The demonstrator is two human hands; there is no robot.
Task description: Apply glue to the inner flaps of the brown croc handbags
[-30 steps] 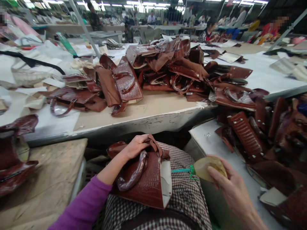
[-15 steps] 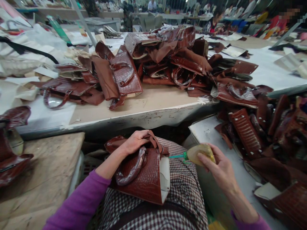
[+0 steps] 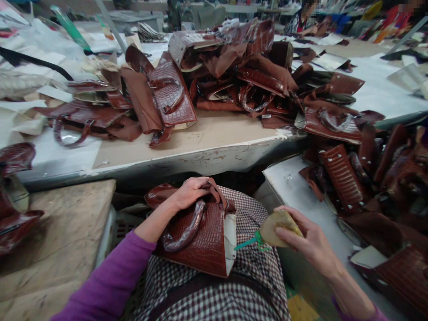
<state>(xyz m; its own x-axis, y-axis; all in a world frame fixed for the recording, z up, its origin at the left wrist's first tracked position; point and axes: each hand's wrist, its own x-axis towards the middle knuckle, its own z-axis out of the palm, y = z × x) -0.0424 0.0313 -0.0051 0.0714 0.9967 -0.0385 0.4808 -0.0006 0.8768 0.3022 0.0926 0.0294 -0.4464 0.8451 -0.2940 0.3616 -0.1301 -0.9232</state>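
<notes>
A reddish-brown crocodile-patterned handbag point(image 3: 203, 236) lies across my lap on a checked apron point(image 3: 257, 267). My left hand point(image 3: 192, 192) is closed on the bag's upper edge, by its brown lining, and the handle curves below my wrist. The bag's pale side panel point(image 3: 230, 240) faces right. In my right hand point(image 3: 306, 236) is a yellowish squeeze bottle point(image 3: 279, 227), gripped between thumb and fingers. Its thin green nozzle point(image 3: 245, 243) points left, with the tip at the lower part of the pale panel's edge.
Brown bags are heaped on the long table point(image 3: 214, 129) ahead. More bag pieces point(image 3: 344, 174) pile up on the white surface at right. A wooden board point(image 3: 63, 214) is at left, with part of another bag point(image 3: 16, 223). Farther back, a green bottle point(image 3: 70, 29) leans among papers.
My right hand has brought the bottle's nozzle down along the bag's pale side, from the upper edge to lower down. My left hand keeps its hold. The view has tilted slightly downward.
</notes>
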